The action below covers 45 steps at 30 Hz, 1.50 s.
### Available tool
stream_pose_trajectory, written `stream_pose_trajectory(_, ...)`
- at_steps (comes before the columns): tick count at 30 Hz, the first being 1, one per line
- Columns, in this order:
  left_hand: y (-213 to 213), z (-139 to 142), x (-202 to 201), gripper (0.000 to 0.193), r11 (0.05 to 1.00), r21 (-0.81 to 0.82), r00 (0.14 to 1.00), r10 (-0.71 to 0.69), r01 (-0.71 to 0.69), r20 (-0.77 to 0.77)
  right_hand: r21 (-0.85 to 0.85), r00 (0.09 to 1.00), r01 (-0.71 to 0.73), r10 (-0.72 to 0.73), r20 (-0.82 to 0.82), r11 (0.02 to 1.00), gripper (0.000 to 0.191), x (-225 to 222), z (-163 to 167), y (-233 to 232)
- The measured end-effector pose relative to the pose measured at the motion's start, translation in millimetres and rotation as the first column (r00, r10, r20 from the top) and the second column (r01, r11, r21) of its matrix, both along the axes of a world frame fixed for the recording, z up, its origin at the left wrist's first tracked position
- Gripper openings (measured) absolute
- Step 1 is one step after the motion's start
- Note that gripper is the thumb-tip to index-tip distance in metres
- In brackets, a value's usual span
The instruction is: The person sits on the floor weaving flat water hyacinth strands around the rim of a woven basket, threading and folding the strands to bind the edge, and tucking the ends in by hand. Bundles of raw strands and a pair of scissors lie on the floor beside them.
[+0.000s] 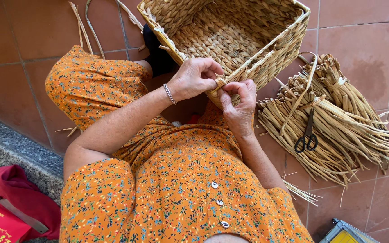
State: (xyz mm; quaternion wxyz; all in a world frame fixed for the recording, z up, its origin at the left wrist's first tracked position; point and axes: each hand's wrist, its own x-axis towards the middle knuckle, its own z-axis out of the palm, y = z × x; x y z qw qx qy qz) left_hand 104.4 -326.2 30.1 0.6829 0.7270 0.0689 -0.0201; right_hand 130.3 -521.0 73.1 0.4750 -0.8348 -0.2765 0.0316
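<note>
A rectangular woven straw basket [230,33] rests tilted against my lap, its open side facing me. My left hand [194,77], with a thin chain bracelet at the wrist, pinches a straw strand at the basket's near corner rim. My right hand [238,102] meets it from below, fingers curled on the same strand at the corner. Both hands touch each other at the rim.
A bundle of dried straw [334,121] lies on the terracotta tile floor [365,49] to my right, with black scissors [308,137] on top. Loose strands [84,27] lie at the upper left. A red cloth [19,193] and knife [10,207] sit at lower left.
</note>
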Motion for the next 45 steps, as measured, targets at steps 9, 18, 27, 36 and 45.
stream_pose_trajectory(9, 2, -6, -1, 0.023, 0.993, -0.069, 0.995, -0.096, 0.093, -0.036, -0.248, 0.893, -0.036, 0.143, 0.426, 0.968, 0.018, -3, 23, -3)
stream_pose_trajectory(18, -2, -9, 0, 0.031, 0.949, -0.317, 0.989, -0.056, 0.01, -0.137, -0.193, 0.928, -0.109, 0.169, 0.332, 0.975, 0.014, 5, 22, 5)
stream_pose_trajectory(27, -1, 1, -10, 0.028, 0.984, -0.166, 0.998, -0.066, 0.061, -0.025, -0.16, 0.958, -0.081, 0.121, 0.258, 0.984, 0.015, 10, 3, 7)
stream_pose_trajectory(36, -7, -6, -5, 0.021, 0.978, -0.209, 0.998, 0.005, -0.019, -0.066, -0.115, 0.972, -0.195, 0.208, 0.111, 0.974, 0.015, 29, 5, -1)
stream_pose_trajectory(45, -15, -14, -7, 0.014, 0.999, -0.044, 1.0, 0.025, -0.025, 0.003, -0.083, 0.951, -0.237, 0.248, 0.182, 0.968, 0.015, 15, 22, -3)
